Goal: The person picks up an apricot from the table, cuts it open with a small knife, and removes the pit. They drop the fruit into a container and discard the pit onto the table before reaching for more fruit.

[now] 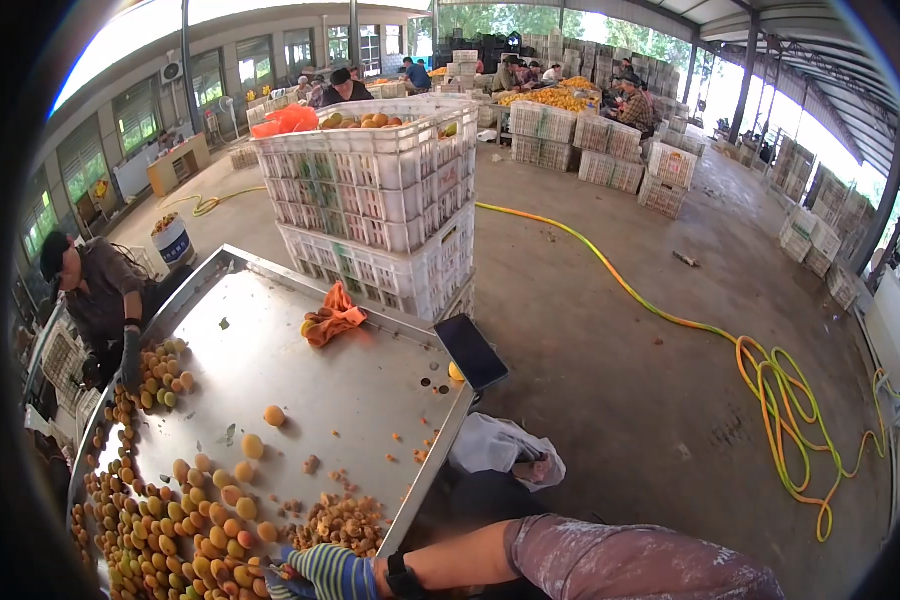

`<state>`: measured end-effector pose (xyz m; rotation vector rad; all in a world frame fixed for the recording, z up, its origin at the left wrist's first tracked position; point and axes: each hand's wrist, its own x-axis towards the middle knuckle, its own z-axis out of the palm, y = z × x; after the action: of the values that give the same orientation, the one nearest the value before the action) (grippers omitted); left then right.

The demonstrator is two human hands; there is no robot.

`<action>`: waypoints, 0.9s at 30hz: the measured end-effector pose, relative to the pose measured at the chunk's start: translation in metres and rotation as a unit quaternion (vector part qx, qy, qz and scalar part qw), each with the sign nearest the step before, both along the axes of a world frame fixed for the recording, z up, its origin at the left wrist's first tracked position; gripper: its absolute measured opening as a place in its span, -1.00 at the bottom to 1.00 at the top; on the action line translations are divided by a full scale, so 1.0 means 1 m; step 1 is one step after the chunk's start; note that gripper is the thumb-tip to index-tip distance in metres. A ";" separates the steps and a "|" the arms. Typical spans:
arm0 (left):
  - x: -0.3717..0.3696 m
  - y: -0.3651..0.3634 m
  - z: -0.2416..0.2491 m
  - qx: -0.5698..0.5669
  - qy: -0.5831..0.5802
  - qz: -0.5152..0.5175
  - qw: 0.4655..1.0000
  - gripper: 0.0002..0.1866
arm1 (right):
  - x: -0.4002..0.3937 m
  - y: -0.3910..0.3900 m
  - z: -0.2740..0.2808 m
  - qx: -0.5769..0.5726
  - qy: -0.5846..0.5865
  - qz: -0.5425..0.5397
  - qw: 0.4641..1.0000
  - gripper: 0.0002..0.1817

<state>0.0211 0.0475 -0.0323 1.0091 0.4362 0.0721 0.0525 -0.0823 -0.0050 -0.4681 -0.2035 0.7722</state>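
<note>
My right hand (pixel 325 572), in a blue-and-yellow striped glove with a black wristband, is at the bottom edge of the metal table (pixel 330 420). Its fingers are bent together beside the apricots (pixel 210 530); what they hold, if anything, I cannot make out. My left hand does not show. The yellow, orange and greenish apricots spread thickly over the lower left of the table. Just above my glove lies a heap of small brown-orange pieces (pixel 338 522). A few single apricots (pixel 274 415) rest apart from the mass.
Across the table a gloved co-worker (pixel 105 300) reaches into the fruit. An orange cloth (pixel 335 315) and a dark phone (pixel 472 352) sit along the far edge. Beyond stand stacked white crates (pixel 370 200). A plastic bag (pixel 505 450) hangs nearby; a yellow hose (pixel 770 390) coils across the floor.
</note>
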 end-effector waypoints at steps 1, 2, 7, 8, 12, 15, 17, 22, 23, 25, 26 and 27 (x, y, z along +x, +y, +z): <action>0.002 -0.004 0.003 0.012 -0.007 0.005 1.000 -0.65 | 0.002 0.002 0.002 -0.081 0.042 -0.023 0.996 -0.69; 0.004 -0.005 0.004 0.024 -0.012 0.010 1.000 -0.65 | 0.004 0.004 0.003 -0.161 0.084 -0.046 0.982 -0.61; 0.014 0.003 -0.010 -0.084 -0.094 -0.050 0.991 -0.53 | 0.009 -0.018 0.021 -0.361 -0.406 -0.190 0.818 -0.74; 0.017 0.003 -0.009 -0.177 -0.142 -0.126 0.966 -0.33 | 0.012 -0.022 0.024 -0.301 -0.483 -0.260 0.780 -0.75; 0.003 0.008 -0.003 -0.335 0.010 -0.087 0.938 -0.55 | 0.023 -0.036 0.036 -0.349 -0.556 -0.186 0.731 -0.74; -0.007 -0.015 0.038 -0.291 0.010 -0.029 0.956 -0.60 | 0.022 -0.031 0.034 -0.376 -0.471 -0.185 0.776 -0.60; -0.012 -0.003 0.024 -0.312 -0.025 -0.095 0.945 -0.65 | 0.028 -0.029 0.032 -0.410 -0.469 -0.188 0.760 -0.64; -0.008 -0.012 0.044 -0.256 -0.008 0.033 0.966 -0.44 | 0.021 -0.034 0.021 -0.385 -0.435 -0.159 0.799 -0.71; -0.009 -0.009 0.041 -0.258 -0.011 0.033 0.965 -0.41 | 0.017 -0.033 0.022 -0.376 -0.435 -0.142 0.806 -0.72; -0.008 -0.009 0.040 -0.259 -0.016 0.033 0.965 -0.37 | 0.007 -0.040 0.032 -0.395 -0.449 -0.105 0.794 -0.71; -0.007 -0.012 0.041 -0.236 -0.005 0.056 0.970 -0.35 | 0.003 -0.043 0.037 -0.419 -0.461 -0.073 0.779 -0.70; -0.007 -0.014 0.041 -0.215 0.007 0.077 0.974 -0.33 | 0.001 -0.045 0.037 -0.446 -0.480 -0.060 0.754 -0.69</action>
<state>0.0141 0.0335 0.0086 0.5494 0.5157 0.1056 0.0533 -0.1269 0.0316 -1.7839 -0.7662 0.3836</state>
